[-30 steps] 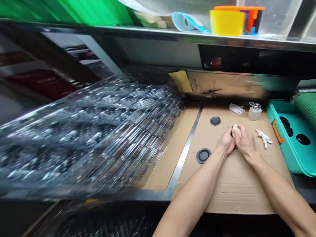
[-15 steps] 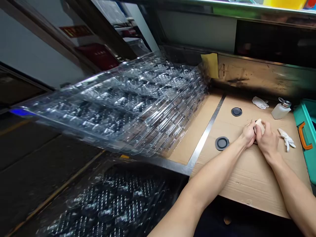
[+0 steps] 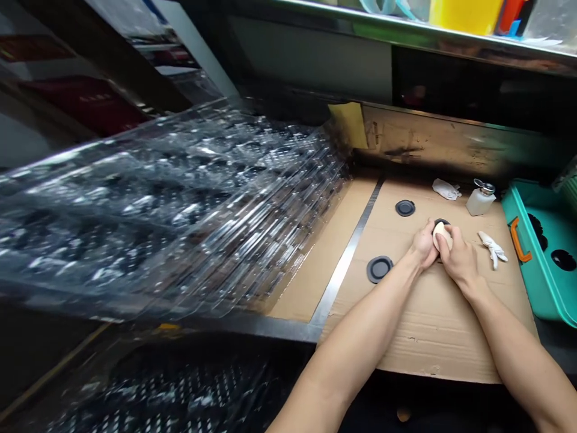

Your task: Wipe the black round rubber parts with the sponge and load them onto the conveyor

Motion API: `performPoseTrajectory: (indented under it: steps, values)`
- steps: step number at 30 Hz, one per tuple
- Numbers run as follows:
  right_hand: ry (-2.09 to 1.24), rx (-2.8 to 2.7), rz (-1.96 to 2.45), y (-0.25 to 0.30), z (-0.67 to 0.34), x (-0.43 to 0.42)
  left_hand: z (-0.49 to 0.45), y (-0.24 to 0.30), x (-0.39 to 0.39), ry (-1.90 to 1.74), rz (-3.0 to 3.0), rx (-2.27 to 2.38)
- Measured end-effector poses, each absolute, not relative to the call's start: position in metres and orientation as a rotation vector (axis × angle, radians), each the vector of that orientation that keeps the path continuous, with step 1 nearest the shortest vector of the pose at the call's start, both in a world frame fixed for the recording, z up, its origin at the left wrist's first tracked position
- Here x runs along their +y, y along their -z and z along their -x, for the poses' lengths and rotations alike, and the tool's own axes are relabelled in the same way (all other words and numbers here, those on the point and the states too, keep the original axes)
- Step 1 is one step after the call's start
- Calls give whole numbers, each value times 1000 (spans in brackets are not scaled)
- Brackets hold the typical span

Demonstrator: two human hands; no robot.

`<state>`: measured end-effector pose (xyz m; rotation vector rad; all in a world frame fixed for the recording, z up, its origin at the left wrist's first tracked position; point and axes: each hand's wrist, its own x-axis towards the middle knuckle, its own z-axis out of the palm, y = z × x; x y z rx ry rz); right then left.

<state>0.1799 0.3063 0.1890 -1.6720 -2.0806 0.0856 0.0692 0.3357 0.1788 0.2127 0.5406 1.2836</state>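
My left hand is closed round a dark round lid-like disc, whose far rim shows above the fingers. A cream pad or folded cloth lies against the disc, pinched in my right hand. Both hands meet over the cardboard sheet. To the left rest two similar grey-black discs, a farther one and a nearer one. Right of my hands lies a crumpled white glove.
A white pump bottle and a crumpled white cloth stand farther back. At right is a teal bin with an orange handle and black round parts inside. Clear plastic trays are stacked at left; a shelf edge runs above.
The view has swung right, so the bench appears farther left and more of the teal bin shows. More of the dark disc's rim is visible between my hands, which stay together.
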Motion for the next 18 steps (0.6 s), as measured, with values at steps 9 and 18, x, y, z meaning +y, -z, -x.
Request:
performPoseTrajectory:
  steps: [9, 18]
  values:
    - [140, -2003, 1753, -206, -222, 319, -34, -195, 337, -1433, -263, 621]
    - [112, -1980, 2047, -200, -259, 337, -38, -212, 323, -1135, -203, 484]
